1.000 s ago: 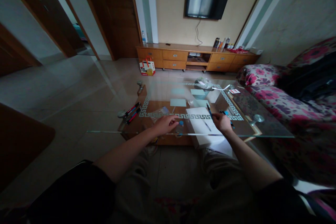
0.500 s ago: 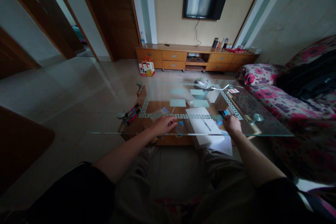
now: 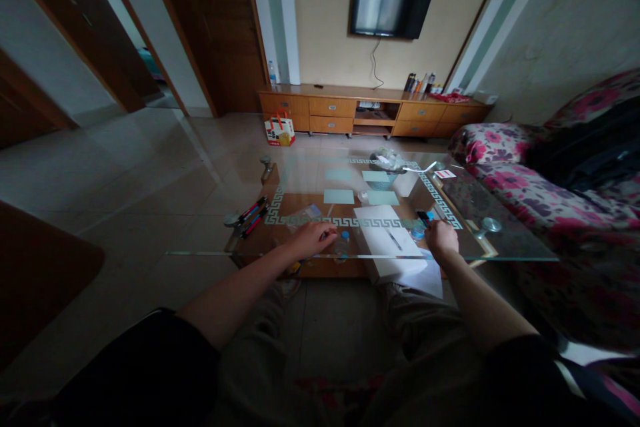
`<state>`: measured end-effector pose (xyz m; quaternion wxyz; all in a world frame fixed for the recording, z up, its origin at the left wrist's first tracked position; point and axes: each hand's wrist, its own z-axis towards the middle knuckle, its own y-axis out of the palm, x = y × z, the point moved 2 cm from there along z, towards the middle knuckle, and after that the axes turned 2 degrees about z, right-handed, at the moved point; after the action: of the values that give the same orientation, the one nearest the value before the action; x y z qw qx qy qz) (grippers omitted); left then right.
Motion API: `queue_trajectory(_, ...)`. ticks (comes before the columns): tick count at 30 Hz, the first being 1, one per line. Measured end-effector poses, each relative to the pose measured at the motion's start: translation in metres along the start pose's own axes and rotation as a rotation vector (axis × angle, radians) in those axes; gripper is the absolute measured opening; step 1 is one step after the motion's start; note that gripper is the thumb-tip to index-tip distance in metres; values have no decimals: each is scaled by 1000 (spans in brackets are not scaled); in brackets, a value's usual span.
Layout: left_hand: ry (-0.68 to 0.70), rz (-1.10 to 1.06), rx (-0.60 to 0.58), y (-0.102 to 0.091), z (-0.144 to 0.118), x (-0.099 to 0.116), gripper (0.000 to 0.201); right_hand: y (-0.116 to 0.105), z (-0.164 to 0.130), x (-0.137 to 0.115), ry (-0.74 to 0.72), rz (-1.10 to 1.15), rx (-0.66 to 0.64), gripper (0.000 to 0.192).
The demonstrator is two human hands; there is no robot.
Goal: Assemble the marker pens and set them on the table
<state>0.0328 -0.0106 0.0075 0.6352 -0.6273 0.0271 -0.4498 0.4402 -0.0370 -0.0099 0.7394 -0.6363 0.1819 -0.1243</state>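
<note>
My left hand (image 3: 315, 238) is closed above the front of the glass table (image 3: 510, 240). A small dark spot shows at its fingers, too dim to name. Just right of it, a clear bottle with a blue cap (image 3: 345, 235) is seen by the glass edge. My right hand (image 3: 443, 240) is closed at the table's right side, and dark pens (image 3: 424, 217) stick out from its fingers, with a bit of blue beside them. Several black, red and blue pens (image 3: 254, 215) lie in a row at the table's left.
Between my hands, a white box (image 3: 385, 233) shows with a pen (image 3: 394, 239) over it. Another blue-topped item (image 3: 417, 232) is near my right hand. A plastic bag (image 3: 389, 159) and a card (image 3: 445, 174) lie at the far right. A flowered sofa (image 3: 500, 143) stands right.
The dark pens at my right hand have shifted slightly, and that hand has moved barely at all. My left hand stays in place.
</note>
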Motion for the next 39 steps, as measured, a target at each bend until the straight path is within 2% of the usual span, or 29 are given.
queue_trajectory(14, 8, 3, -1, 1, 1, -3, 30, 5, 2, 0, -41, -20, 31, 30)
queue_trajectory(26, 13, 23, 4, 3, 1, -6, 30, 6, 5, 5, 43, 51, 34, 31)
queue_trajectory(39, 28, 27, 2, 0, 0, -3, 28, 6, 9, 8, 127, 30, -39, 32)
